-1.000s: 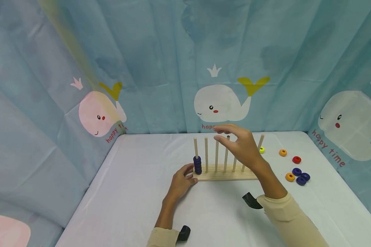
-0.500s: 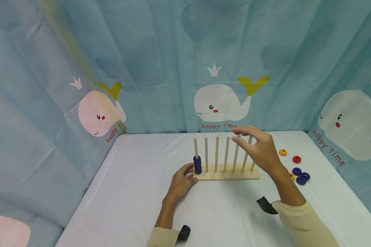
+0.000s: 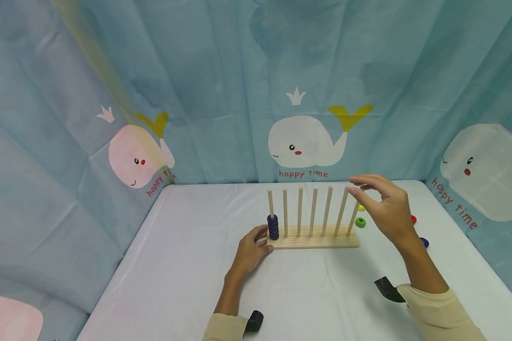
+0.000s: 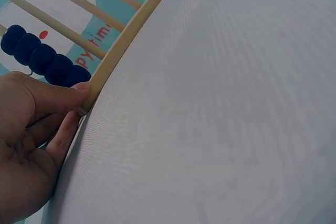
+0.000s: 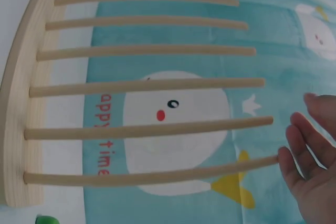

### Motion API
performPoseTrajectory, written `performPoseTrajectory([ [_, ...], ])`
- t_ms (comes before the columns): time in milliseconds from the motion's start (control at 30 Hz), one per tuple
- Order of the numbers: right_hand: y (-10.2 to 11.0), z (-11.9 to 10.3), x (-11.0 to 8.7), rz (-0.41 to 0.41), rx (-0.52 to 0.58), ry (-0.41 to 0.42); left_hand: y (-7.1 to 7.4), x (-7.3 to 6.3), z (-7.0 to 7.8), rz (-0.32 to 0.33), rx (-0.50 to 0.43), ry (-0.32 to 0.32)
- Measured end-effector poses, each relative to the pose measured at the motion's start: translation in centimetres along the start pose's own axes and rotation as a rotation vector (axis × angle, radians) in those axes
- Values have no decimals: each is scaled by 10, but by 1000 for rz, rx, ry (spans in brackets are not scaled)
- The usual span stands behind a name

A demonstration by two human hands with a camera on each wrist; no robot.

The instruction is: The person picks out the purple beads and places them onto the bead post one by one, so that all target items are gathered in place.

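A wooden peg stand [image 3: 311, 243] rises from the white table, its several thin pegs pointing up. Dark blue rings [image 3: 273, 228] are stacked on its leftmost peg; the other pegs are bare. My left hand [image 3: 249, 251] grips the left end of the base, with the thumb [image 4: 65, 97] on its front edge and the fingers round the end. Beside the top of the rightmost peg [image 5: 157, 176] is my right hand [image 3: 386, 208], holding nothing, thumb and fingers apart and loosely bent. One fingertip sits right at that peg's tip in the right wrist view.
Behind the stand's right end lie a green ring [image 3: 360, 222] and a yellow ring [image 3: 361, 208]. A red ring [image 3: 414, 219] and a blue ring [image 3: 425, 242] show past the right forearm, which hides other rings. A whale-print curtain [image 3: 222, 94] hangs behind the table.
My right hand has travelled rightward along the peg tops, from the middle pegs to the rightmost one. The left hand and the stand have kept their place.
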State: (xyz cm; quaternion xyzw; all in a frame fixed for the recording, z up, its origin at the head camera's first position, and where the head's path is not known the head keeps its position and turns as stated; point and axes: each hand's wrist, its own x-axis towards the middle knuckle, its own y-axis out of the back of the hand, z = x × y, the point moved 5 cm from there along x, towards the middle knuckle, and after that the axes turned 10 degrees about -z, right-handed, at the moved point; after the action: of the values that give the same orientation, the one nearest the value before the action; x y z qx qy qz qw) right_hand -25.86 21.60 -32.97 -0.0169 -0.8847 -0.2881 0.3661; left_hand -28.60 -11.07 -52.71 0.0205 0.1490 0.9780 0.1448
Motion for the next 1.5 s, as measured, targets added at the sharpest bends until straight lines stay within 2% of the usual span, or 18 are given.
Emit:
performPoseTrajectory([
  [367,17,19,-18,40,-17,-46,-1,0,0,0,-8,7],
  [533,24,31,-28,32,-22,-141,-1,-1,0,-1,-5,3],
  [733,33,46,-42,27,-104,-250,-1,-1,1,-7,-13,15],
  [1067,47,78,-64,6,-151,-356,0,1,-2,-2,-15,13],
  [1500,70,115,-90,-52,-106,-523,0,1,-3,-5,-19,6],
])
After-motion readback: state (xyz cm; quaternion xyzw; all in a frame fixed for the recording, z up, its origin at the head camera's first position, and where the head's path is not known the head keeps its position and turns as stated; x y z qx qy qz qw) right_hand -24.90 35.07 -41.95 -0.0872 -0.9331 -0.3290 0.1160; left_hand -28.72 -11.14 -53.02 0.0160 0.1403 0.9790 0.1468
